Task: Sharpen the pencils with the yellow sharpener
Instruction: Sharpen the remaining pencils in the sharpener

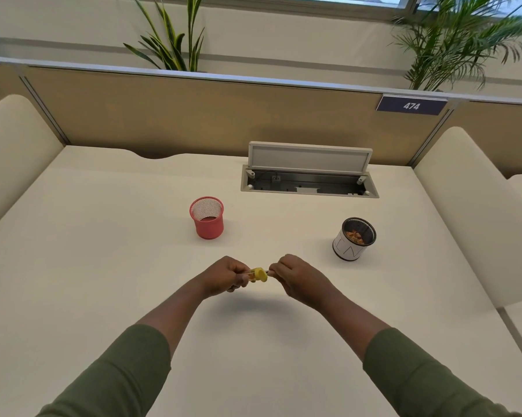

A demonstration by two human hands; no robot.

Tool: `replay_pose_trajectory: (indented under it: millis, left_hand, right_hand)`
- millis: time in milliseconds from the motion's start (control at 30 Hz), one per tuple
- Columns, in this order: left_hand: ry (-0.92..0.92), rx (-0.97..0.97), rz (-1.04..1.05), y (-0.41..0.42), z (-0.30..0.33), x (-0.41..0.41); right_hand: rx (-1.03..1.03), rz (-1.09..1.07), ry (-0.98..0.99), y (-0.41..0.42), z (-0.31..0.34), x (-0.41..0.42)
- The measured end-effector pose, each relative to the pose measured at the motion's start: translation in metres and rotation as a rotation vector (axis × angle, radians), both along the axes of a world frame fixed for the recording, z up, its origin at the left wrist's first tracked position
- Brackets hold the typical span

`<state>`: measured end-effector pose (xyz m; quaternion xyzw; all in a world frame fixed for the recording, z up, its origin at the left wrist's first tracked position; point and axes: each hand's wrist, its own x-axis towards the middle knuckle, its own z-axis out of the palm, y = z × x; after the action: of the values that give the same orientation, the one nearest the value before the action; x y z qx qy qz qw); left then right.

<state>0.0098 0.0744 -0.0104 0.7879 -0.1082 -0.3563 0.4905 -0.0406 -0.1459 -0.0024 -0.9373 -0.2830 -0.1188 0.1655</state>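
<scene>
Above the middle of the cream desk, my left hand (227, 274) is shut on the yellow sharpener (258, 274), whose round yellow cap faces right. My right hand (295, 276) is closed on a pencil (271, 271); only a short stub of it shows between my fingers and the sharpener's cap, and the rest is hidden inside my fist. Both hands hover a little above the desk, with their shadow beneath them.
A red mesh cup (207, 217) stands behind my hands to the left. A black mesh cup with a white band (354, 239), holding brown shavings, stands to the right. An open cable hatch (309, 173) sits at the back. Cream side panels (476, 206) flank the desk.
</scene>
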Motion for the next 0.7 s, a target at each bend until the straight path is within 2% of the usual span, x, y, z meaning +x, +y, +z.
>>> replay_pose_trajectory:
  millis: [200,533,633,700]
  left_hand:
    - [-0.17,0.052,-0.006,-0.005,-0.002,-0.003]
    - [-0.46,0.06,0.126,-0.015,-0.009,-0.01]
    - [-0.495,0.065,0.107,-0.015,-0.007,-0.009]
    - [-0.488,0.066,0.102,-0.014,-0.006,-0.009]
  right_hand:
    - [0.025,-0.091,0.128,0.007,-0.005,0.002]
    - [0.149,-0.402,0.706,0.025,0.021,0.009]
    - [0.457,-0.576,1.019,0.027,0.023,0.012]
    - [0.55,-0.608,1.123,0.027,0.024,0.011]
